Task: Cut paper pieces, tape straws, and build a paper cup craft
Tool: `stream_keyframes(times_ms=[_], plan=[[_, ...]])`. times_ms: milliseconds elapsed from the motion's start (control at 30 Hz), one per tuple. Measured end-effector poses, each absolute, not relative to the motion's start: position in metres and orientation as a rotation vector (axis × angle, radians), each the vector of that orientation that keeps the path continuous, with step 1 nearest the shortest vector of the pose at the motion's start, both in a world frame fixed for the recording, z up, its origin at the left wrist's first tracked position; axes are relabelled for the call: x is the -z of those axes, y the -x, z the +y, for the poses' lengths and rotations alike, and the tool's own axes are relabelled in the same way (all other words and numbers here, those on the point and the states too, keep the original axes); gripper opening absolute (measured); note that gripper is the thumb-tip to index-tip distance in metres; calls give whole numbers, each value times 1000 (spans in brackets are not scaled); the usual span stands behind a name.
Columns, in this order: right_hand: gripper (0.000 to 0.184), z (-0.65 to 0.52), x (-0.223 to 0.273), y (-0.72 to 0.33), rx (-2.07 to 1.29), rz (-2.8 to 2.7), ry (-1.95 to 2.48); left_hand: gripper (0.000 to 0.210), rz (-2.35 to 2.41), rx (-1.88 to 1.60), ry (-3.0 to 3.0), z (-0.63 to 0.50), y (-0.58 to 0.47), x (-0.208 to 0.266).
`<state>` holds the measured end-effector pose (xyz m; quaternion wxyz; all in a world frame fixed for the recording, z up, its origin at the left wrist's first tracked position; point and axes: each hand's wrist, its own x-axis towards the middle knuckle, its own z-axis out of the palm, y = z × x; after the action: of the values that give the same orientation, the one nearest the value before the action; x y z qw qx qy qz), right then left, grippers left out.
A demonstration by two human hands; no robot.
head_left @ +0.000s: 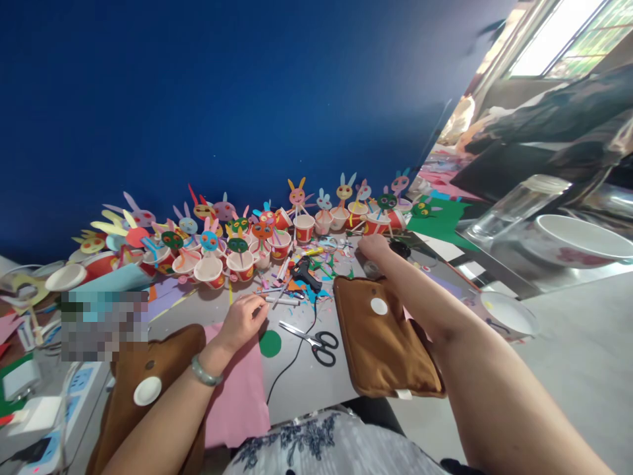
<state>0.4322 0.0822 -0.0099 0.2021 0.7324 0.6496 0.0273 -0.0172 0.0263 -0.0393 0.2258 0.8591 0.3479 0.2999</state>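
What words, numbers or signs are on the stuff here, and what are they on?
None that I can read.
Red paper cups: yellow marks, too small to make out.
White tag on the right-hand brown pouch: no readable lettering.
White pen: too small to tell.
Power strip: too blurred to tell.

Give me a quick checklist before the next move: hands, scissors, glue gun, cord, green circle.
1. Right hand grip: cannot tell, too unclear.
2. Left hand free: cannot tell; it is curled near the white marker.
3. Scissors clear of both hands: ok.
4. Glue gun clear of paper scraps: not ok, it lies among them.
5. Cord clear of scissors: not ok, it crosses them.
6. Green circle uncovered: ok.
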Motion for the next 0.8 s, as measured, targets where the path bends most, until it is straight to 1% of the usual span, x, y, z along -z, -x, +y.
stream_keyframes(times_ms=[167,433,667,800], plan=[[36,74,6,-432,-146,1765,-2006,28,968,-847,-2371,26,16,40],[29,73,-5,-428,-158,1799,-1952,28,981,-874,-2390,29,17,46],[34,79,2,-432,-108,1792,-1890,27,955,-869,-2378,32,17,49],[34,84,5,-439,-83,1830,-1870,28,974,-878,-2379,31,16,48]])
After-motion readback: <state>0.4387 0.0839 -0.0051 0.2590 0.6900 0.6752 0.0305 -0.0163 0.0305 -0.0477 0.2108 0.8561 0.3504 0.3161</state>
